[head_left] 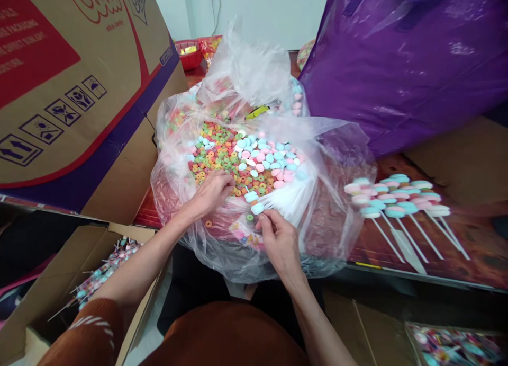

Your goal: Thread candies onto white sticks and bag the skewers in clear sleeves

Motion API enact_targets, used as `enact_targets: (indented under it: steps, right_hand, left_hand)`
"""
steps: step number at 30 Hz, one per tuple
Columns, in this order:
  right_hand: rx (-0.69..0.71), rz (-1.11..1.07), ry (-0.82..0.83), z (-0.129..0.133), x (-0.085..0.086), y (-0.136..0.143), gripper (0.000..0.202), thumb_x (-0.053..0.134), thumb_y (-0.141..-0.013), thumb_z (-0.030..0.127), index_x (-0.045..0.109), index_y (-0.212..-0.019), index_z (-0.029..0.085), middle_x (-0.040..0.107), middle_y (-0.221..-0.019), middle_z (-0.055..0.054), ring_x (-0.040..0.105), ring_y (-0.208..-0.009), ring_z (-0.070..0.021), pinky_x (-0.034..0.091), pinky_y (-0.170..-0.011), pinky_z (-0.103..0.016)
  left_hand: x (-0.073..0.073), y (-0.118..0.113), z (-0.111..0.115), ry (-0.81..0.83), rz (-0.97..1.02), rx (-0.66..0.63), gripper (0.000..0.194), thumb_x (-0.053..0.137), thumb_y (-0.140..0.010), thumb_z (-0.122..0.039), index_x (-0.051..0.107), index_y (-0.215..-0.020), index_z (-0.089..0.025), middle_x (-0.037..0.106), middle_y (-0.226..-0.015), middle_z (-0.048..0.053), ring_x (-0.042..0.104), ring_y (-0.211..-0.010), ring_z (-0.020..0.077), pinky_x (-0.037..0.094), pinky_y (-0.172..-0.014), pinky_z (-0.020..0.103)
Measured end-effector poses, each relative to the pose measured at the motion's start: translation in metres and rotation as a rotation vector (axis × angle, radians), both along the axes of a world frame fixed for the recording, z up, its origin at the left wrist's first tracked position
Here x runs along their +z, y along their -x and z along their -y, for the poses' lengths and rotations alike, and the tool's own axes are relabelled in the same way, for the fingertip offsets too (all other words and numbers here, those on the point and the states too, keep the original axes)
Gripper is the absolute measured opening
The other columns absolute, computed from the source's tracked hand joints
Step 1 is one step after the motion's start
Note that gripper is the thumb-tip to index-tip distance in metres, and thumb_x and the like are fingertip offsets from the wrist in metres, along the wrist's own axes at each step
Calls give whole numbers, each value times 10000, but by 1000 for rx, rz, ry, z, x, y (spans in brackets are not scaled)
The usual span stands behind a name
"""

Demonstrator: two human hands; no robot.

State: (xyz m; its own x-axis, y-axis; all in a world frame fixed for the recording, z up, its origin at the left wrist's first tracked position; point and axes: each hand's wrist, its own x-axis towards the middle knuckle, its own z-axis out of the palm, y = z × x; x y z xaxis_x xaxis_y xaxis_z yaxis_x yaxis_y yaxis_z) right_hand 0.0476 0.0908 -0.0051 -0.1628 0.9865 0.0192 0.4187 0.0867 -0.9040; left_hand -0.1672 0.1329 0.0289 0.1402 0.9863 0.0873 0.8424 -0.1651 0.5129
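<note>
My right hand [280, 239] pinches the lower end of a candy skewer [252, 199] with pale blue pieces on its stick. To the left, my left hand [214, 190] rests over the ring candies [222, 154], fingers bent together; what they hold, if anything, is hidden. Pink, blue and white candies [278, 159] lie beside the rings in a clear plastic bag [174, 180]. A fan of white sticks [296, 199] spreads just above my right hand. One green ring [250, 217] lies left of my right fingertips.
Filled candy sticks [400, 199] lie on the wooden table [476, 249] at right. A large carton [79, 90] stands at left, a purple bag [405, 64] at right. An open box [67, 265] below left holds candy sticks. A red basket [190, 60] sits behind.
</note>
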Motion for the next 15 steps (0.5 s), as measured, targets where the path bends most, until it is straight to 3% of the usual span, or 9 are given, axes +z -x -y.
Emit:
enact_targets:
  steps: [4,10,15]
  right_hand:
    - [0,14,-11,0,-1,0,293,468,-901,411,590,-735,204,618,-628,3,555,-573,-153,410,-603,-258]
    - [7,22,-34,1,-1,-1,288,464,-909,399,593,-742,203,617,-623,5,556,-571,-149,410,-599,-252]
    - [15,7,-44,2,-1,0,287,467,-919,393,605,-754,203,622,-626,4,560,-565,-147,420,-593,-248]
  left_hand:
    - [8,-10,3,27,-185,-43,285,465,-916,-195,742,-982,-191,557,-884,78,542,-913,242,442,-818,354]
    - [23,-18,6,101,-275,-107,276,437,-909,-153,712,-889,-168,569,-912,94,544,-876,234,439,-776,340]
    - [17,-15,10,61,-235,-46,217,424,-911,-157,640,-917,-173,591,-921,91,551,-859,237,451,-764,353]
